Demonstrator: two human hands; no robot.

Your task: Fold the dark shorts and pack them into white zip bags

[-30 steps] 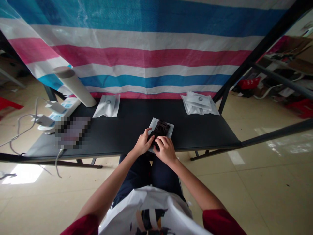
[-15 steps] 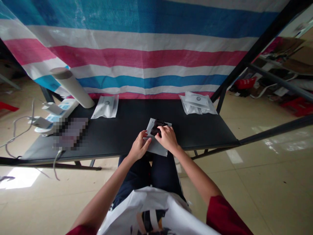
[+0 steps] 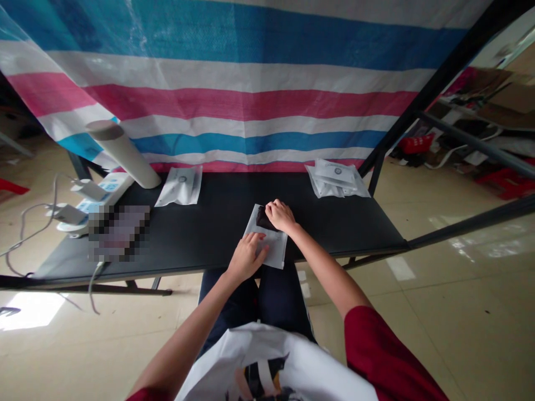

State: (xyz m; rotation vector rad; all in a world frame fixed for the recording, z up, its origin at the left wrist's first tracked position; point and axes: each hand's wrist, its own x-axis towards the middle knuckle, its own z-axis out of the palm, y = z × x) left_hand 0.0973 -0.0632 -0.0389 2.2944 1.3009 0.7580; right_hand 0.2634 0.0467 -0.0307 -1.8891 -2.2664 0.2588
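Note:
In front of me, a frosted plastic bag [image 3: 275, 248] lies at the table's near edge, slightly overhanging it. On its upper part rests a small, dark, folded bundle [image 3: 263, 219]; its exact kind is not clear, nor whether it lies inside the bag or on top. My left hand [image 3: 246, 257] is open, fingers spread over the bag's left side below the bundle. My right hand [image 3: 281, 215] has its fingers curled over the bundle's top right part, closed on it and hiding that end.
One packed bag [image 3: 180, 186] lies at the back left, and several more packed bags [image 3: 336, 179] are piled at the back right. A white cylinder [image 3: 125, 155], a power strip [image 3: 98, 206] with plugs and a blurred phone-like object [image 3: 121, 233] occupy the left. A striped sheet [image 3: 251, 103] hangs behind.
My right hand has moved up to the bundle's top end, which now looks flatter. My left hand has slid down and turned flatter onto the bag.

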